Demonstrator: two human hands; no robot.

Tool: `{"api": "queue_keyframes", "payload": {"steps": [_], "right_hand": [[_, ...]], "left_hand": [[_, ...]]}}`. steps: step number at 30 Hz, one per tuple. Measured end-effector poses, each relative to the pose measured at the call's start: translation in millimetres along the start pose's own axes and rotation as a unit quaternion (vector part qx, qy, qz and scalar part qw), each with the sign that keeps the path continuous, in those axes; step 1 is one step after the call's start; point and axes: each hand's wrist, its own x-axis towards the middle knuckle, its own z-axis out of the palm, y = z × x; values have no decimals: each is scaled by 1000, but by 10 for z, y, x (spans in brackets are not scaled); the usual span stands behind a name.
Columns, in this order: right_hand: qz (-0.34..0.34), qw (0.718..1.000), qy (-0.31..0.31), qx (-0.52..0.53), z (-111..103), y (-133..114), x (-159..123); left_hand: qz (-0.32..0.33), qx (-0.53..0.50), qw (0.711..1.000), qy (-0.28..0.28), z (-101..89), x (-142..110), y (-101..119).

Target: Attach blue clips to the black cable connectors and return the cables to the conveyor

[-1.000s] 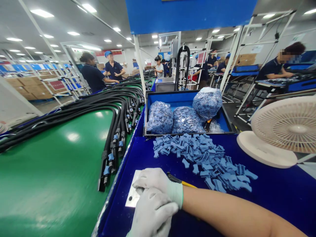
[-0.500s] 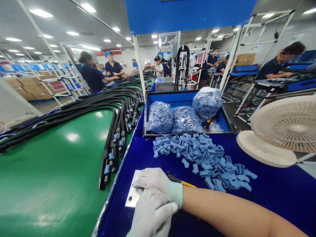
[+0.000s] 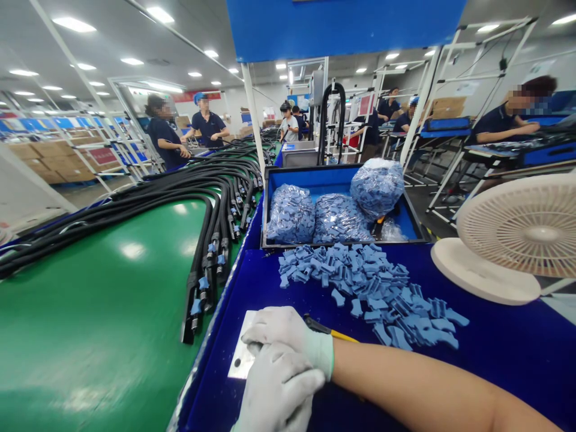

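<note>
Both my hands wear white gloves and rest against each other at the near left of the blue bench. My right hand (image 3: 279,327) lies with curled fingers over a pale metal plate (image 3: 242,359) that has dark round holes or spots. Just in front of it, my left hand (image 3: 276,387) is closed and touches it, thumb pointing right. I see nothing held in either; the palms are hidden. Partly behind my right wrist lies a tool with a black head and yellow handle (image 3: 337,333). A loose heap of blue plastic parts (image 3: 360,273) spreads beyond my right forearm.
A black-rimmed blue tray (image 3: 335,182) holds several bags of blue parts (image 3: 291,213). Left, black hoses (image 3: 171,174) with blue-tipped ends lie on a green conveyor (image 3: 112,318). A white fan (image 3: 535,231) stands right. Co-workers (image 3: 164,135) are further back.
My hands stay still. The nearest hose ends have shifted very slightly. At the back left, one co-worker's arms have drawn back; a co-worker at the right has raised a forearm.
</note>
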Motion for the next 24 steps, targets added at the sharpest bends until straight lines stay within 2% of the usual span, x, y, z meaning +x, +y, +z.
{"api": "queue_keyframes", "payload": {"steps": [7,15,24], "right_hand": [[2,1000,6,5,-21,-12,3],[-20,1000,14,0,74,60,9],[-8,1000,4,-9,30,32,10]], "left_hand": [[-5,1,1000,2,-3,-7,17],[7,15,1000,-1,-6,7,-3],[14,14,1000,13,-13,27,-3]]}}
